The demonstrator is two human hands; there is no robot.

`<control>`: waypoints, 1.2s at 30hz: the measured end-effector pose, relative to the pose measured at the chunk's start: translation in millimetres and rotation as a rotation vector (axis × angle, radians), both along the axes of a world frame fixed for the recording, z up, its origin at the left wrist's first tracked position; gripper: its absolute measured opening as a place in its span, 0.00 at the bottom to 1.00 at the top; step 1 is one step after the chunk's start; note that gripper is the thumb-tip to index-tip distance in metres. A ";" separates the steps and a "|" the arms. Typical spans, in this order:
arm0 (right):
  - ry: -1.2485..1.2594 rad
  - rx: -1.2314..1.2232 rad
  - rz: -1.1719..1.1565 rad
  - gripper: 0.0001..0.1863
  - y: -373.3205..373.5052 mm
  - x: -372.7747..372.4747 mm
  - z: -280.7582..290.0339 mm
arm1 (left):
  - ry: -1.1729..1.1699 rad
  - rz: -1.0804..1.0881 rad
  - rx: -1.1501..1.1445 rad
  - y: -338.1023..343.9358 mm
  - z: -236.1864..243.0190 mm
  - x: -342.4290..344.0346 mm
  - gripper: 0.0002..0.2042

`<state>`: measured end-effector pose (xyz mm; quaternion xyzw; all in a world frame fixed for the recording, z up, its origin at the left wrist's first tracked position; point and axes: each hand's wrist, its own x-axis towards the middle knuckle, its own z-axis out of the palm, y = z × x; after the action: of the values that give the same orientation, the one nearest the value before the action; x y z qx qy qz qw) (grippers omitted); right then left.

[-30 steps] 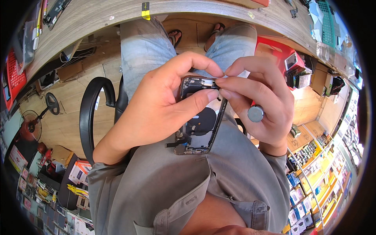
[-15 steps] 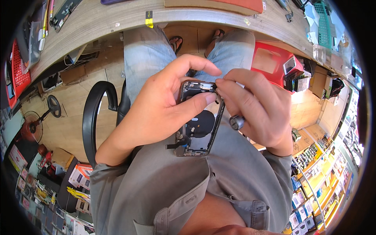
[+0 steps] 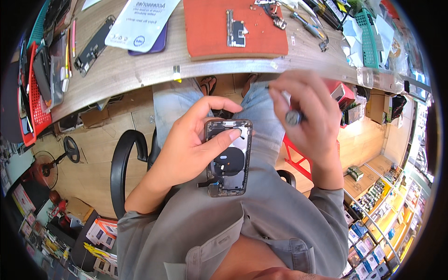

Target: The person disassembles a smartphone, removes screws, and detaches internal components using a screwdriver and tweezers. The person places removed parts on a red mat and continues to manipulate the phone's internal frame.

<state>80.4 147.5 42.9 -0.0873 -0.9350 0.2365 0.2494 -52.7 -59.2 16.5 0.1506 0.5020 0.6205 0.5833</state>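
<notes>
An opened phone housing (image 3: 227,161) sits upright in the person's left hand (image 3: 186,142), above the lap. The left thumb lies over the open inside near its top, with the index finger arched free beyond the top edge and the remaining fingers mostly hidden behind. A dark ribbon (image 3: 203,185) juts out below that hand, at the lower left.

The right hand (image 3: 309,105) has just come off the housing's top right corner and now hangs apart, toward the desk. It is blurred: its fingers curl around a round-ended tool (image 3: 293,117), and whether the fingertips pinch anything cannot be told. Work at that corner therefore seems paused, leaving the inside mostly uncovered.

Ahead of both hands, more of the desk (image 3: 161,70) has come into view, including a red block (image 3: 205,30) bearing a small component plate (image 3: 237,33).
</notes>
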 end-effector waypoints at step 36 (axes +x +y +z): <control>-0.204 -0.188 0.096 0.29 49.4 -76.6 1.1 | -0.024 0.216 -0.045 24.4 6.5 -40.0 0.20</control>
<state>3.7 196.8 44.0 -0.0889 -0.9323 0.3247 0.1324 -92.7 -34.8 23.1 0.0752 0.5219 0.6702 0.5223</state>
